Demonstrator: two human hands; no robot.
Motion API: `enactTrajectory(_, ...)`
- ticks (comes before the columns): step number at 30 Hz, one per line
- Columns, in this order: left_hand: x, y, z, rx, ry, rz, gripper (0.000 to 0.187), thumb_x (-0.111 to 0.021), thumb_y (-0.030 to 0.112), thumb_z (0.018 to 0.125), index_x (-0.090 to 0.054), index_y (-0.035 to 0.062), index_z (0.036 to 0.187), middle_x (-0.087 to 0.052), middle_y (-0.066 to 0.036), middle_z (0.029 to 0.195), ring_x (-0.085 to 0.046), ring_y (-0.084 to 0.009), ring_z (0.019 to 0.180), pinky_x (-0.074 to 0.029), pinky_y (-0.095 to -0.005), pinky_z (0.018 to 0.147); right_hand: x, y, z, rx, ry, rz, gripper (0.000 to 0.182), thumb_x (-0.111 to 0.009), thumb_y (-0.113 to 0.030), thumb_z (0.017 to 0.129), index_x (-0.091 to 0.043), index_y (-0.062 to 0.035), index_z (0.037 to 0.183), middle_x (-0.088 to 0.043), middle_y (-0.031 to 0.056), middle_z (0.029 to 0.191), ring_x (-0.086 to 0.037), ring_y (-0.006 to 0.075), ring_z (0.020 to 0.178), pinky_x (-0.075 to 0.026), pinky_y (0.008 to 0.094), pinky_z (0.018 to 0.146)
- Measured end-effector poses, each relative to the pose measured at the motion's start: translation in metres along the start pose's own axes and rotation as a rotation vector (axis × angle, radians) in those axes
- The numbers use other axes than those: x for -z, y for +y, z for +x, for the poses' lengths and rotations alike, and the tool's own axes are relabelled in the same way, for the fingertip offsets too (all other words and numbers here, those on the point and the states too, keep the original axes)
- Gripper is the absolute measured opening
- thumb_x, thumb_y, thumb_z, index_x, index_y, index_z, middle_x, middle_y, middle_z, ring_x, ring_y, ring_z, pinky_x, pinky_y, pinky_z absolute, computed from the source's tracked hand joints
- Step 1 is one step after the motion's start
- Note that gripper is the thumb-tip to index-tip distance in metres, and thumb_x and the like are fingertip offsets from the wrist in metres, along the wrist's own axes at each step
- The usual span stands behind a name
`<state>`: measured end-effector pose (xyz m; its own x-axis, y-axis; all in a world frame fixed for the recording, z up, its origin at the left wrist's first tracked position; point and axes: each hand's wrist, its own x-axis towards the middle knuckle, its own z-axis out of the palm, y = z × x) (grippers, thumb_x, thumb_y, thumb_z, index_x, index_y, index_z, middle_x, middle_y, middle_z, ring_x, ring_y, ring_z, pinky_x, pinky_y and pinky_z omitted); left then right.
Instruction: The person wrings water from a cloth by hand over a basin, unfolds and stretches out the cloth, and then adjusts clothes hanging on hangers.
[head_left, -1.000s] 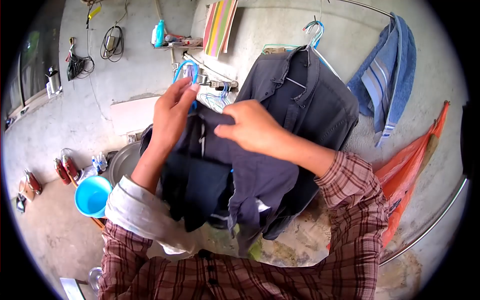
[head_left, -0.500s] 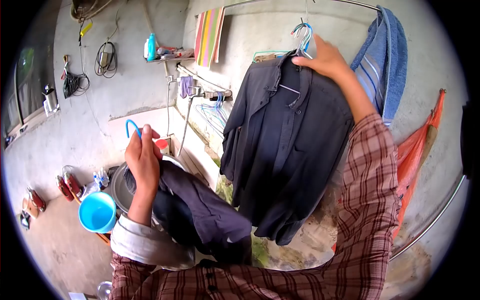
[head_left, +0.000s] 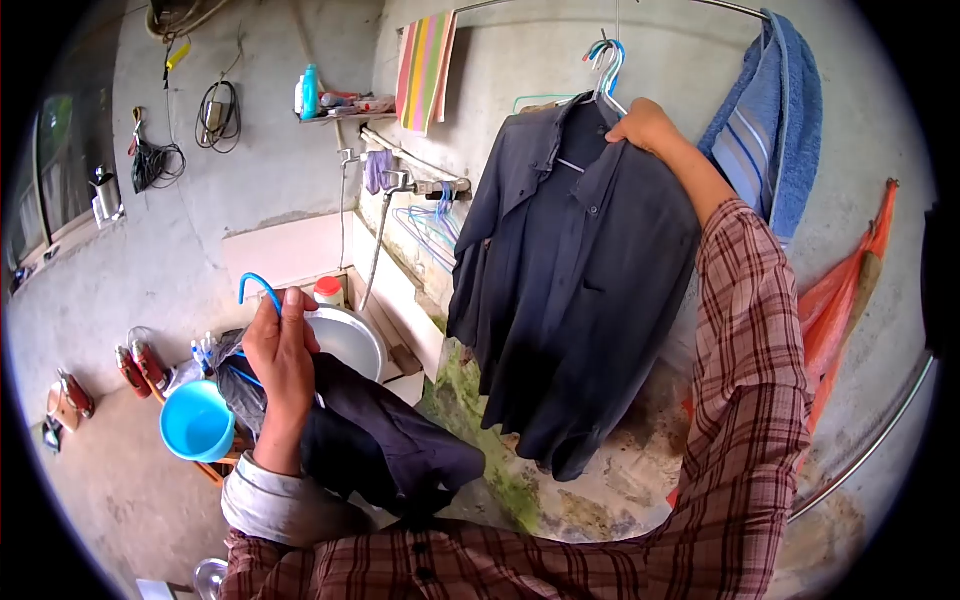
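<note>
My left hand (head_left: 278, 358) is closed around the neck of a blue clothes hanger (head_left: 259, 281), its hook standing up above my fingers. A dark garment (head_left: 385, 425) drapes from that hanger, over and beyond my wrist. In front of me a dark button-up shirt (head_left: 590, 260) hangs open at the front on another hanger. My right hand (head_left: 648, 128) pinches this shirt at the shoulder, just right of the collar. Above the collar, several hanger hooks (head_left: 606, 62) cluster together, blue and white among them.
A blue towel (head_left: 775, 130) and a striped cloth (head_left: 425, 70) hang from the metal rail. An orange bag (head_left: 845, 290) is on the right wall. Down left are a blue bucket (head_left: 197, 422) and a metal basin (head_left: 348, 340). Spare hangers (head_left: 428, 232) hang below the tap (head_left: 398, 182).
My right hand has come down from beside the hanger hooks onto the shirt's shoulder and closed on it. My left hand has shifted slightly down and left with the hanger, uncovering more of the basin.
</note>
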<state>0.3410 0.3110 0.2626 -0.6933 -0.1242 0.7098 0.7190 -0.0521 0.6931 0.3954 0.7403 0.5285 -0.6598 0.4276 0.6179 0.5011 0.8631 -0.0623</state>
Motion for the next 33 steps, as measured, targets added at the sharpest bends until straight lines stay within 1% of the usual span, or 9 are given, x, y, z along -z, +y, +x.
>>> enactTrajectory(6, 0.008, -0.003, 0.004, 0.043, -0.022, -0.033, 0.032, -0.048, 0.027, 0.1, -0.059, 0.0025, 0.081, -0.046, 0.001, 0.051, -0.039, -0.0045, 0.045, -0.029, -0.0202, 0.044, 0.034, -0.005, 0.027, 0.075, 0.084, -0.124, 0.061, -0.085, -0.037, 0.059, -0.066, 0.0121, 0.09, -0.066, 0.0289, 0.092, -0.065, 0.0399, 0.087, -0.051, 0.04, 0.078)
enactTrajectory(12, 0.007, -0.002, 0.002, 0.031, -0.02, -0.093, 0.032, -0.048, 0.026, 0.1, -0.06, 0.0009, 0.084, -0.051, -0.001, 0.053, -0.047, -0.0069, 0.047, -0.033, -0.0211, 0.046, 0.08, -0.013, 0.026, 0.07, 0.095, 0.547, 0.039, -0.083, -0.013, 0.059, -0.064, 0.0131, 0.081, -0.065, 0.0156, 0.073, -0.06, 0.0233, 0.059, -0.048, 0.042, 0.054)
enactTrajectory(16, 0.007, 0.016, 0.004, -0.026, -0.067, -0.127, 0.027, -0.05, 0.021, 0.099, -0.062, -0.0031, 0.095, -0.058, -0.004, 0.058, -0.055, -0.0098, 0.051, -0.04, -0.0226, 0.052, 0.067, -0.054, -0.023, 0.129, 0.066, 0.351, 0.032, -0.081, -0.011, 0.061, -0.066, 0.0081, 0.082, -0.062, 0.0104, 0.069, -0.057, 0.0195, 0.057, -0.046, 0.0358, 0.054)
enactTrajectory(18, 0.003, 0.03, 0.006, -0.099, -0.111, -0.139, 0.024, -0.051, 0.017, 0.098, -0.062, -0.0033, 0.102, -0.061, -0.006, 0.061, -0.059, -0.0105, 0.056, -0.043, -0.0229, 0.057, 0.039, -0.068, -0.043, 0.181, -0.025, 0.375, 0.031, -0.081, -0.014, 0.061, -0.067, 0.0057, 0.08, -0.062, 0.0067, 0.067, -0.055, 0.0164, 0.059, -0.046, 0.0328, 0.057)
enactTrajectory(19, 0.004, 0.037, 0.007, -0.092, -0.169, -0.083, 0.022, -0.051, 0.014, 0.098, -0.061, -0.0024, 0.108, -0.064, -0.007, 0.069, -0.061, -0.011, 0.062, -0.045, -0.0237, 0.061, 0.023, -0.074, -0.054, 0.228, -0.075, 0.406, 0.041, -0.085, -0.02, 0.055, -0.064, 0.009, 0.075, -0.061, 0.0158, 0.065, -0.058, 0.0229, 0.06, -0.047, 0.038, 0.06)
enactTrajectory(22, -0.005, 0.052, 0.016, -0.456, -0.138, 0.08, 0.026, -0.057, 0.009, 0.093, -0.06, 0.0002, 0.118, -0.069, -0.012, 0.084, -0.065, -0.0167, 0.073, -0.05, -0.0275, 0.069, -0.029, -0.1, -0.092, 0.307, -0.274, 0.639, 0.031, -0.085, -0.015, 0.058, -0.063, 0.0041, 0.068, -0.057, 0.0081, 0.057, -0.052, 0.0157, 0.054, -0.043, 0.0351, 0.054)
enactTrajectory(25, -0.011, 0.065, 0.025, -0.366, -0.111, 0.103, 0.03, -0.061, 0.009, 0.09, -0.06, 0.0029, 0.12, -0.069, -0.016, 0.089, -0.069, -0.0253, 0.083, -0.053, -0.0315, 0.073, -0.071, -0.131, -0.132, 0.374, -0.479, 0.871, 0.031, -0.084, -0.015, 0.062, -0.063, 0.0038, 0.073, -0.057, 0.0073, 0.061, -0.052, 0.0131, 0.058, -0.042, 0.0329, 0.056)
enactTrajectory(29, -0.007, 0.045, 0.029, -0.464, -0.022, 0.408, 0.02, -0.067, 0.011, 0.084, -0.063, 0.0014, 0.102, -0.068, -0.015, 0.084, -0.066, -0.0332, 0.072, -0.052, -0.039, 0.061, -0.107, -0.175, -0.18, 0.531, -0.595, 0.964, 0.037, -0.084, -0.018, 0.064, -0.055, 0.003, 0.073, -0.047, 0.0045, 0.063, -0.045, 0.0114, 0.064, -0.04, 0.0301, 0.059)
enactTrajectory(33, 0.017, 0.027, 0.026, -0.535, 0.052, 0.545, 0.03, -0.067, 0.013, 0.084, -0.057, 0.0018, 0.11, -0.067, -0.018, 0.095, -0.066, -0.0359, 0.082, -0.053, -0.039, 0.069, -0.123, -0.236, -0.21, 0.695, -0.764, 1.115, 0.038, -0.085, -0.02, 0.063, -0.06, 0.0017, 0.081, -0.054, 0.0045, 0.07, -0.05, 0.0124, 0.071, -0.042, 0.0296, 0.065)
